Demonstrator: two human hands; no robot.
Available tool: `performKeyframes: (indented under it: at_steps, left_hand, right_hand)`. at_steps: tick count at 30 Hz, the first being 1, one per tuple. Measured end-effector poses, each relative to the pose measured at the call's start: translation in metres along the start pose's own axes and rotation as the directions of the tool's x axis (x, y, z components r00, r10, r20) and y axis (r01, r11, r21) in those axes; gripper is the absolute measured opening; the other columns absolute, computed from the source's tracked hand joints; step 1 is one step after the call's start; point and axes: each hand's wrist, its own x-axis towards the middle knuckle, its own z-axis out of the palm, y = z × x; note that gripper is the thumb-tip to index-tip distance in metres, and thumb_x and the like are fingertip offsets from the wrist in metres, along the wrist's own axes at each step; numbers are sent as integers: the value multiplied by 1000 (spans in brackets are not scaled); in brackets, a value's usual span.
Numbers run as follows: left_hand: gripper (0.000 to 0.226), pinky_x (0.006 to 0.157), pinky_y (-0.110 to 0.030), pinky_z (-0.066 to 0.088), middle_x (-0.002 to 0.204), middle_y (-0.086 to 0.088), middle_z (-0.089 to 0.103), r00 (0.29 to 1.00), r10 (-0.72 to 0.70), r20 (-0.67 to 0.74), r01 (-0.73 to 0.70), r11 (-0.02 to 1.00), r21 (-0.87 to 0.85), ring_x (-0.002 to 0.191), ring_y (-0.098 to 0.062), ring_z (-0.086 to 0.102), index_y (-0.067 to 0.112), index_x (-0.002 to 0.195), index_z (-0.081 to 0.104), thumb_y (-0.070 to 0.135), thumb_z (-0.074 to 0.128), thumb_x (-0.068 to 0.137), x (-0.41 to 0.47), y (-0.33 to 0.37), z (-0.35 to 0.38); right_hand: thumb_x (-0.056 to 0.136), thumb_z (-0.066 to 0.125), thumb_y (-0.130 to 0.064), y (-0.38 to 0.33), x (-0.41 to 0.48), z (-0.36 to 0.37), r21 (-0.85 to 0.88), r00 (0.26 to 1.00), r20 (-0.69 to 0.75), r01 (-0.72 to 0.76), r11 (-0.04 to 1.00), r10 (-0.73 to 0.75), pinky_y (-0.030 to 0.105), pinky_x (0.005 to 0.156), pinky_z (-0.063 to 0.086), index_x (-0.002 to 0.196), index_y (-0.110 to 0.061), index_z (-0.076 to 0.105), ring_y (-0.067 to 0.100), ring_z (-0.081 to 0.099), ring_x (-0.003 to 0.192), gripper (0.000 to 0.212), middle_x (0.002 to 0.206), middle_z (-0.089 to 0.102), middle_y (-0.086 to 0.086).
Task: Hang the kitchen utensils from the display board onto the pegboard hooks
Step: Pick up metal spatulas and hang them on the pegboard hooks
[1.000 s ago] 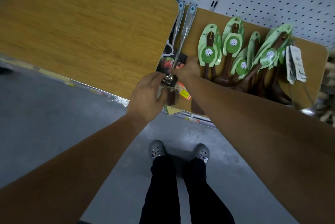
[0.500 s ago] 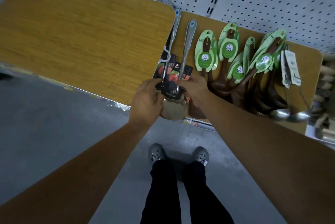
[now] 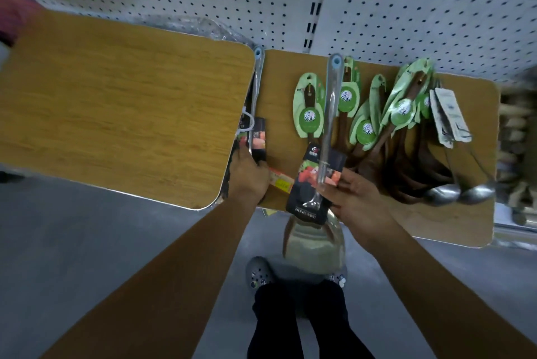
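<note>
My right hand [image 3: 356, 199] pinches a clear-handled spatula [image 3: 329, 114] by its dark label card, lifted above the wooden display board [image 3: 279, 91], with its pale blade hanging over the floor. My left hand [image 3: 248, 174] grips the lower end of a second clear-handled spatula [image 3: 255, 88] that lies in the gap beside the left board. Several brown wooden spoons with green cards [image 3: 357, 108] lie in a pile on the display board. The white pegboard [image 3: 406, 15] stands behind; I see no hooks on it.
A large wooden board [image 3: 122, 108] overlaps the left side of the shelf. Metal ladles [image 3: 462, 194] with white tags lie at the right end of the display board. Grey floor and my own feet lie below.
My hands have separated: the right one has lifted one spatula off the board and to the right, the left stays on the other spatula. The camera has tilted up toward the pegboard.
</note>
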Motion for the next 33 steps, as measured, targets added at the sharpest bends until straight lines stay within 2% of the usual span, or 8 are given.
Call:
performKeyframes:
  at_steps: [3,7,10,15,24,26,30,33]
  left_hand:
    - [62,116,-43,27,152,-18,34,995,31,-94,-22,996,91,140,-34,33,5,152,24,16,47,95,4,0,9]
    - [61,112,-52,29,154,-16,31,986,-10,-164,43,979,197,140,-37,33,10,152,23,28,46,98,9,0,21]
    - [58,107,-56,35,149,-17,39,974,-54,-218,92,982,164,135,-39,40,13,149,26,32,47,99,13,0,26]
    - [56,103,-52,41,141,-18,50,937,-83,-340,123,987,98,128,-38,49,11,145,34,29,56,96,14,5,32]
    - [66,101,-52,46,134,0,54,922,6,-386,-7,1000,-2,125,-23,52,29,138,44,4,66,82,5,-8,42]
    - [65,95,-44,51,129,4,56,935,-20,-354,-13,996,-91,119,-18,55,33,136,44,4,66,83,0,-6,44]
    - [53,65,-5,43,107,9,67,951,-115,-286,34,962,-272,86,1,60,24,126,55,6,72,79,-5,6,44]
    - [33,69,-25,55,91,7,73,971,-142,-194,83,955,-285,76,-4,65,22,106,68,26,81,75,1,0,41]
  right_hand:
    - [84,72,-2,-4,-11,-11,3,1000,-23,14,1000,-14,54,96,51,105,-8,72,30,69,98,23,103,76,13]
    - [77,76,-11,-13,-11,-17,-25,999,12,45,999,-44,35,83,58,104,-11,72,21,71,91,27,95,78,4]
    - [63,75,-23,-19,-4,-21,-9,998,18,59,998,-59,42,89,58,98,-19,73,29,71,100,35,97,78,4]
    - [64,75,-23,-22,-1,-25,5,997,18,73,997,-73,50,95,56,96,-23,74,30,70,104,31,99,78,3]
    - [63,79,-29,-6,0,-27,1,998,-50,37,999,-37,57,98,52,96,-19,76,31,72,101,34,96,78,5]
    - [70,81,-22,-3,1,-30,-26,997,-76,25,999,-27,57,95,53,98,-17,76,31,72,98,30,94,78,6]
    - [79,80,-18,-1,3,-36,-30,997,-77,2,1000,-4,58,91,55,104,-15,75,32,72,98,26,98,78,8]
    - [80,78,-13,-3,2,-42,11,998,-68,-4,1000,5,59,94,54,105,-15,75,34,72,100,25,100,77,9]
